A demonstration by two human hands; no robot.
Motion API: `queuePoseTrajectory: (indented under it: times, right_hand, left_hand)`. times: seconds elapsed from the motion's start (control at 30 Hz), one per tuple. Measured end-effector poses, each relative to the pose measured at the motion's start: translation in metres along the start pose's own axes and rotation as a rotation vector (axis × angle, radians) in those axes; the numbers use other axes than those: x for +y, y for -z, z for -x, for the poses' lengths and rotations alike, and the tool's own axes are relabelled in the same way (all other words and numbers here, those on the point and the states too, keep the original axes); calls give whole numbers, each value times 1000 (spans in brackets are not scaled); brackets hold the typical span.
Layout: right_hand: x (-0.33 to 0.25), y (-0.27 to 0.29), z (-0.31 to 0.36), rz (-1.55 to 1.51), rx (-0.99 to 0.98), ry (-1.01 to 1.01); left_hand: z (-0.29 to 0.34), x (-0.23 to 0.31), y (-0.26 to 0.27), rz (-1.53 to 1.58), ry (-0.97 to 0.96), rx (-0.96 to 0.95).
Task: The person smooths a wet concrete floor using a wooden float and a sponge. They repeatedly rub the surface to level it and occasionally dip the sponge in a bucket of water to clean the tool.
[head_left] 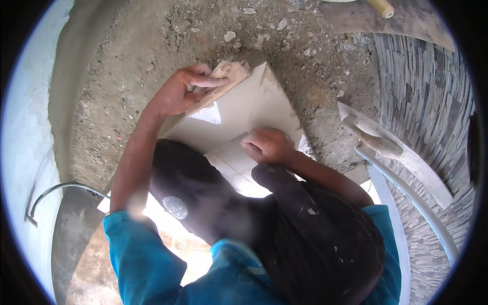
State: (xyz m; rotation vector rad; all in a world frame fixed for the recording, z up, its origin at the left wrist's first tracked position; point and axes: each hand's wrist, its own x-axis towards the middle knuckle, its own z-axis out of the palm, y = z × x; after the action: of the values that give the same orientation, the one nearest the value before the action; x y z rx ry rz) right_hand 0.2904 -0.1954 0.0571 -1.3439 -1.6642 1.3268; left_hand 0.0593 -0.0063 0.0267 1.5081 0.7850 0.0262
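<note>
the left hand point(185, 89) is at 11 o'clock, its fingers and thumb closed on a wood-colored block point(235, 76). the block lies along the upper left edge of the pale flat slabs point(277, 109), just above the middle. the right hand point(269, 146) is over the slabs, near the middle, fingers curled; i cannot tell if they hold anything. a long trowel point(396, 151) is at 3 o'clock.

Pale stone chips point(230, 36) lie scattered over rough grey ground point(112, 86). On the right, a long trowel point(419, 168) and a pale tube point(406, 189) show against a striped grey surface point(432, 91). A round wooden stick point(381, 7) pokes in above; a thin curved pipe point(66, 185) arcs near the white wall point(30, 132).
</note>
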Motion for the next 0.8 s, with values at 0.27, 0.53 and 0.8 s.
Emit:
queuePoseTrajectory:
  times: [0.27, 0.53, 0.8]
  right_hand:
    - [-1, -1, -1, -9, 27, 45]
    - [1, 5, 4, -82, 3, 10]
    - [-37, 33, -55, -1102, -22, -323]
  left_hand:
    - [-30, -18, -11, -161, 223, 151]
    - [42, 26, 11, -35, 122, 63]
    - [119, 88, -43, 1306, 10, 403]
